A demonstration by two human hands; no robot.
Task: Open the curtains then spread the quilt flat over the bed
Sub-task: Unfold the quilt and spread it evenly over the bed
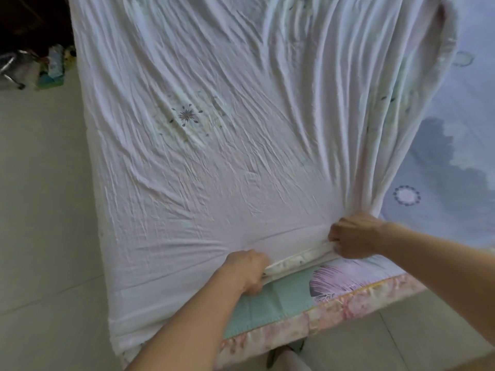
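A pale pinkish-white quilt (214, 145) with a faint flower print lies wrinkled over most of the bed (348, 303), covering its left side and hanging over the left edge. At the near end its hem is rolled up. My left hand (247, 271) grips that rolled hem near the bed's foot. My right hand (353, 236) grips the same hem further right, where the cloth bunches into long folds. No curtains are in view.
Right of the quilt, the pale blue printed sheet (442, 156) lies uncovered. A green and pink patterned strip (281, 301) shows at the foot. Light tiled floor (40, 210) runs along the left. Cluttered items (51, 65) sit at the far left.
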